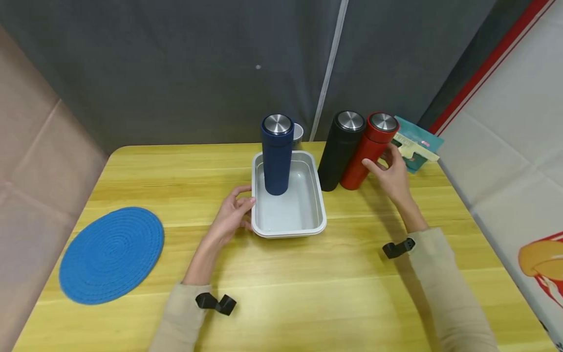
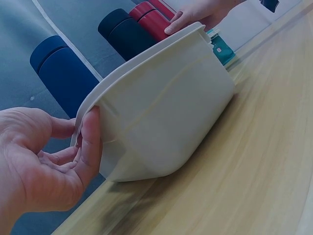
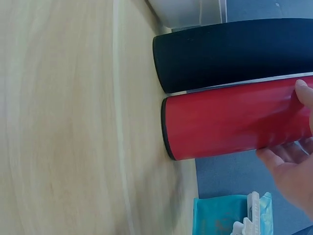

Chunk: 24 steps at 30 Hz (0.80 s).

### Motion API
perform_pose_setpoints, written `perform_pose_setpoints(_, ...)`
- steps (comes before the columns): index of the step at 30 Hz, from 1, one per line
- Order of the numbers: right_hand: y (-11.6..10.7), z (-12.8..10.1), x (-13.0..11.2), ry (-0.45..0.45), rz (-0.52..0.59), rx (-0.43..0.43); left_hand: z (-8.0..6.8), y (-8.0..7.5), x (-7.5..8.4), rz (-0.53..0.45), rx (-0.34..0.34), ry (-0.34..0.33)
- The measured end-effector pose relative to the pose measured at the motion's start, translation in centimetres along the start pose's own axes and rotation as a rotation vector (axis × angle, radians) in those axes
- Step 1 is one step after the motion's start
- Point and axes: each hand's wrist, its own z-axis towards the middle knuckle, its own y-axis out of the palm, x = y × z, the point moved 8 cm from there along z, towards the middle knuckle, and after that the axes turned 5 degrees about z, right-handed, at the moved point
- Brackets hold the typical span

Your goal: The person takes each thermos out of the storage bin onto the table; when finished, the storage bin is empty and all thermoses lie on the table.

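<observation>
At frame centre, the left hand (image 1: pixel 233 212) is pinching the white tray's (image 1: pixel 318 215) rim, apparently steadying it under the upright blue flask (image 1: pixel 277 156). Right of centre, the right hand (image 1: pixel 391 173) is wrapping around the red flask (image 1: pixel 369 151), touching the black flask (image 1: pixel 340 151).

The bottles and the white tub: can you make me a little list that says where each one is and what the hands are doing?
blue bottle: upright in the white tub
black bottle: on the table, right of the tub
red bottle: beside the black one
left hand: grips the tub's rim
right hand: wraps around the red bottle
blue mat: far left
</observation>
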Motion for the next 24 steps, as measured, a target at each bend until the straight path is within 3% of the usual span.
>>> perform_pose_setpoints(14, 0.4, -1.7, -3.0, 0.011, 0.018, 0.001, 0.2, 0.1, -0.1, 0.012, -0.007, -0.007)
perform_pose_setpoints(24, -0.7, -2.0, -1.2, 0.008, 0.03, 0.004, 0.1, 0.2, -0.1, -0.007, -0.013, -0.006)
